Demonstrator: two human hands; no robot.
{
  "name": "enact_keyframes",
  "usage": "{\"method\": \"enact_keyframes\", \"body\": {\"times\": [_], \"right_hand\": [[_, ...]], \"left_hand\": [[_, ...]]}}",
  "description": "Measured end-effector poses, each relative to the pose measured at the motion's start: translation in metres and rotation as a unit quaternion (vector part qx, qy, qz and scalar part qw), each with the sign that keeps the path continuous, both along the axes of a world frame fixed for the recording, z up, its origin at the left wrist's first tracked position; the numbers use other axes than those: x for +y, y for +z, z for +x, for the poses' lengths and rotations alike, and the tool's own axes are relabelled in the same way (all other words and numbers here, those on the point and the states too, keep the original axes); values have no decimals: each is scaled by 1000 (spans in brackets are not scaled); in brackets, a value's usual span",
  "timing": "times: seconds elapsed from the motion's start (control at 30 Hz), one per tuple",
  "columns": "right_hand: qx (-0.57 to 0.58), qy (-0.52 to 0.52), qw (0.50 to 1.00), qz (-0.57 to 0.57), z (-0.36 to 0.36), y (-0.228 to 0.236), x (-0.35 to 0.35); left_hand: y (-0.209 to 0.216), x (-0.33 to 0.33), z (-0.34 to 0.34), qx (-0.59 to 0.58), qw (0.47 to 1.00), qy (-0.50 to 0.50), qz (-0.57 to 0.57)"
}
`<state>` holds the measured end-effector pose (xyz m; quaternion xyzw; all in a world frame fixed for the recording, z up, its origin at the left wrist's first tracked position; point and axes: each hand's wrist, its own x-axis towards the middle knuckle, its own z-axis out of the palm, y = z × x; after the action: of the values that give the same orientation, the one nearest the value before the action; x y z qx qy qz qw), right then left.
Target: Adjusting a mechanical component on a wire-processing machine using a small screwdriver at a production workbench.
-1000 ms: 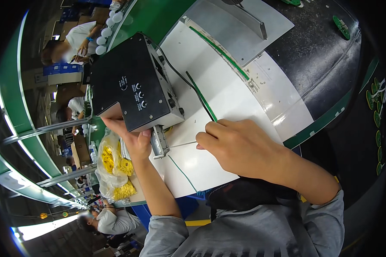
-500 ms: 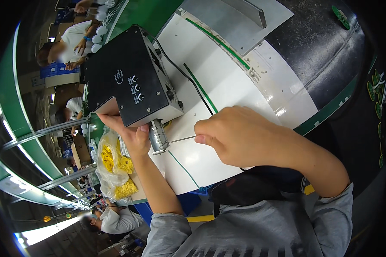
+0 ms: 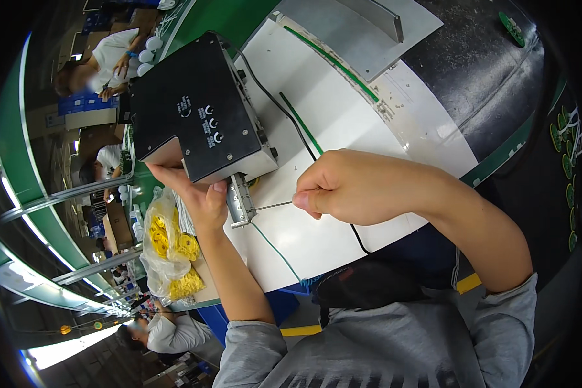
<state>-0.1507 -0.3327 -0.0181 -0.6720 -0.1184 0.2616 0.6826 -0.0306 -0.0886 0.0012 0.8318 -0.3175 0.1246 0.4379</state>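
Note:
A black box-shaped machine [image 3: 181,116] with small dials sits tilted on the white tabletop. From its near end juts a silver metal bracket [image 3: 241,204] with small screws or holes along it. My left hand [image 3: 204,197] is closed on the machine's near end, thumb at the base of the bracket; its other fingers are partly hidden beneath. My right hand [image 3: 343,187] grips a thin metal rod-like tool [image 3: 275,206], its tip against the bracket's side. Its handle end is hidden in my fist.
A black cable [image 3: 284,113] runs from the machine across the white tabletop [image 3: 355,126]. Bags of yellow parts [image 3: 168,246] lie at the left. A grey metal plate [image 3: 368,39] with an upright edge is at the far side. Other people work at the left.
My right hand has shifted slightly up, with its wrist turned and the tool lying flatter against the bracket. The left hand still holds the machine, which has barely moved.

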Motion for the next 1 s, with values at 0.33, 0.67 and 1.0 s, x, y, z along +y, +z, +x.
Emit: {"method": "enact_keyframes", "body": {"times": [0.33,0.67,1.0], "right_hand": [[-54,-29,998,-18,-5,-9,-5],[-265,-185,923,-209,-10,-16,14],[-282,-199,919,-190,-5,-18,22]], "left_hand": [[-12,-3,5,-14,1000,-10,-4],[-6,-2,4,-37,999,2,10],[-3,3,5,-7,1000,24,4]]}}
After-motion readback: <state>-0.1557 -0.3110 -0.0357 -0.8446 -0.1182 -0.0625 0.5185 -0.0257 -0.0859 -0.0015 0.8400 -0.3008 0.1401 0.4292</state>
